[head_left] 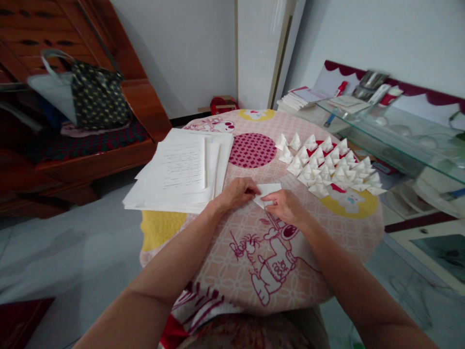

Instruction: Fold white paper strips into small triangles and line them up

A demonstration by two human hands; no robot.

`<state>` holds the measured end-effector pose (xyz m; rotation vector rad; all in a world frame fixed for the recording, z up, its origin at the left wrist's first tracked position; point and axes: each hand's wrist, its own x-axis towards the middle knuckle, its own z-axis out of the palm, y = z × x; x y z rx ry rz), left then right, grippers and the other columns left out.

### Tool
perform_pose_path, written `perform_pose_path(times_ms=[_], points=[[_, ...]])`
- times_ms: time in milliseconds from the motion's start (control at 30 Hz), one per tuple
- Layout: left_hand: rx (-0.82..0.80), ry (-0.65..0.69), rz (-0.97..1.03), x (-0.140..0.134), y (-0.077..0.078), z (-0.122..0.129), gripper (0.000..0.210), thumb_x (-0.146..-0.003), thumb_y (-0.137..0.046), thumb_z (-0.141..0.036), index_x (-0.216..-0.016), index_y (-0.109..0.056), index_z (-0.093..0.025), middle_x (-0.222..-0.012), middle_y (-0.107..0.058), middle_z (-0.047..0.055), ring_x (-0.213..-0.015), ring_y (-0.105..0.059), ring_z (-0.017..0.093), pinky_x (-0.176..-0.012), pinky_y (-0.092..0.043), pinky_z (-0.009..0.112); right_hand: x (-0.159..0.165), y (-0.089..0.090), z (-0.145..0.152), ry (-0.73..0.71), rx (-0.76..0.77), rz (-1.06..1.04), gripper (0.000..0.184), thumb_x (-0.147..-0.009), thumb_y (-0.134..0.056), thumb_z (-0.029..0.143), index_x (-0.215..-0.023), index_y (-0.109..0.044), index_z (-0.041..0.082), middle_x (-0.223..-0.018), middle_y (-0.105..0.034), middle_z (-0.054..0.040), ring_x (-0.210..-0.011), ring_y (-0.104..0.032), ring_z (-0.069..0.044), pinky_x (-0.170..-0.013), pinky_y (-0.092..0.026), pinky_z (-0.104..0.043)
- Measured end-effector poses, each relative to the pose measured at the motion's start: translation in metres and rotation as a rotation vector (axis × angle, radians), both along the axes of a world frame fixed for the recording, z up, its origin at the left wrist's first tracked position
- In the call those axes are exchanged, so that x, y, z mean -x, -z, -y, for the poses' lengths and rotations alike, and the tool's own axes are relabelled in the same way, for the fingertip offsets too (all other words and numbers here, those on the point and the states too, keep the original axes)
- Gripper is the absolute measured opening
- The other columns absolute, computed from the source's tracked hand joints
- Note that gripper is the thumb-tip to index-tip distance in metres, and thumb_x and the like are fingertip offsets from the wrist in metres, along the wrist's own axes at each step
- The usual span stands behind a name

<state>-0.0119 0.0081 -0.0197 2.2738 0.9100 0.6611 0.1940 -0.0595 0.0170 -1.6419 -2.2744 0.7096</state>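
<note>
A small sheet of white paper point(269, 188), folded at its lower edge, lies on the round table in front of me. My left hand point(240, 192) pinches its left side, fingers curled. From the right, my right hand point(285, 207) holds the lower right part of the paper, thumb and fingers on it. Parts of the paper are hidden under the fingers. Several folded paper boats point(319, 167) stand in rows on the right side of the table. To the left of my hands rests a stack of printed and blank paper sheets point(181, 165).
A patterned pink cloth point(232, 261) covers the round table. Close on the right stands a glass-topped shelf point(399, 131) with cups and papers. At the left, bags point(98, 97) sit on a wooden bench point(138, 106).
</note>
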Motion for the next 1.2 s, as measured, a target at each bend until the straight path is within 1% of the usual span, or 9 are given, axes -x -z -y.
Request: perform_pose_path(times_ms=[167, 333, 467, 600, 767, 900, 1000, 1133, 1200], points=[[-0.010, 0.036, -0.019, -0.001, -0.003, 0.000, 0.026, -0.078, -0.062, -0.008, -0.089, -0.082, -0.020, -0.086, -0.074, 0.002, -0.081, -0.065, 0.013, -0.077, -0.051, 0.024, 0.002, 0.003, 0.000, -0.175, -0.085, 0.120, 0.041, -0.083, -0.056, 0.012, -0.114, -0.080, 0.023, -0.087, -0.079, -0.0076, -0.073, -0.068, -0.019, -0.067, -0.043, -0.028], [-0.017, 0.039, -0.032, -0.002, -0.006, 0.001, 0.024, -0.079, -0.062, -0.009, -0.086, -0.082, -0.021, -0.086, -0.075, 0.003, -0.081, -0.066, 0.013, -0.078, -0.051, 0.025, 0.006, -0.002, 0.000, -0.221, -0.080, 0.199, 0.048, -0.085, -0.055, 0.011, -0.127, -0.074, 0.026, -0.088, -0.078, -0.0074, -0.076, -0.068, -0.019, -0.068, -0.041, -0.028], [-0.023, 0.044, -0.017, -0.001, -0.004, 0.000, 0.025, -0.079, -0.062, -0.008, -0.087, -0.082, -0.021, -0.086, -0.075, 0.002, -0.080, -0.066, 0.013, -0.077, -0.051, 0.024, 0.002, -0.001, 0.001, -0.229, -0.087, 0.180, 0.041, -0.084, -0.056, 0.012, -0.117, -0.077, 0.024, -0.088, -0.078, -0.0085, -0.076, -0.067, -0.020, -0.069, -0.040, -0.028], [-0.022, 0.021, -0.006, -0.001, -0.001, -0.001, 0.025, -0.078, -0.063, -0.007, -0.089, -0.082, -0.020, -0.090, -0.075, 0.003, -0.082, -0.067, 0.013, -0.078, -0.053, 0.025, -0.004, -0.002, 0.002, -0.215, -0.055, 0.086, 0.039, -0.082, -0.055, 0.011, -0.110, -0.081, 0.021, -0.080, -0.076, -0.0066, -0.067, -0.061, -0.017, -0.065, -0.038, -0.027], [-0.005, 0.002, -0.013, -0.001, 0.001, -0.001, 0.026, -0.078, -0.064, -0.007, -0.091, -0.082, -0.021, -0.093, -0.075, 0.003, -0.084, -0.067, 0.013, -0.081, -0.054, 0.026, -0.008, -0.013, 0.003, -0.254, 0.041, 0.023, 0.031, -0.079, -0.051, 0.009, -0.080, -0.081, 0.017, -0.059, -0.064, -0.0006, -0.056, -0.050, -0.012, -0.058, -0.031, -0.025], [-0.005, -0.007, -0.018, -0.001, 0.000, 0.000, 0.026, -0.078, -0.063, -0.007, -0.091, -0.082, -0.020, -0.093, -0.074, 0.003, -0.082, -0.067, 0.013, -0.080, -0.054, 0.026, -0.014, -0.018, 0.004, -0.258, 0.098, 0.003, 0.033, -0.076, -0.051, 0.007, -0.080, -0.082, 0.018, -0.063, -0.068, -0.0002, -0.054, -0.048, -0.010, -0.056, -0.032, -0.025], [-0.015, -0.012, -0.015, -0.002, -0.001, 0.002, 0.026, -0.078, -0.063, -0.008, -0.091, -0.082, -0.021, -0.092, -0.074, 0.003, -0.082, -0.067, 0.013, -0.080, -0.054, 0.026, -0.023, -0.015, 0.001, -0.154, 0.062, -0.023, 0.032, -0.078, -0.053, 0.010, -0.087, -0.083, 0.018, -0.065, -0.070, -0.0012, -0.056, -0.053, -0.012, -0.059, -0.037, -0.025], [-0.028, -0.041, -0.033, -0.004, -0.003, 0.005, 0.020, -0.078, -0.066, -0.012, -0.090, -0.081, -0.019, -0.092, -0.073, 0.004, -0.080, -0.066, 0.013, -0.078, -0.054, 0.026, -0.035, -0.005, -0.007, 0.155, -0.158, -0.015, 0.030, -0.085, -0.057, 0.021, -0.103, -0.081, 0.016, -0.075, -0.073, -0.0059, -0.066, -0.061, -0.018, -0.065, -0.044, -0.029], [-0.033, -0.059, -0.050, -0.005, -0.005, 0.007, 0.018, -0.078, -0.067, -0.014, -0.089, -0.080, -0.018, -0.092, -0.073, 0.004, -0.079, -0.066, 0.014, -0.077, -0.053, 0.026, -0.038, 0.000, -0.011, 0.212, -0.191, 0.005, 0.032, -0.085, -0.060, 0.022, -0.108, -0.080, 0.014, -0.078, -0.074, -0.0075, -0.068, -0.062, -0.019, -0.067, -0.046, -0.030]])
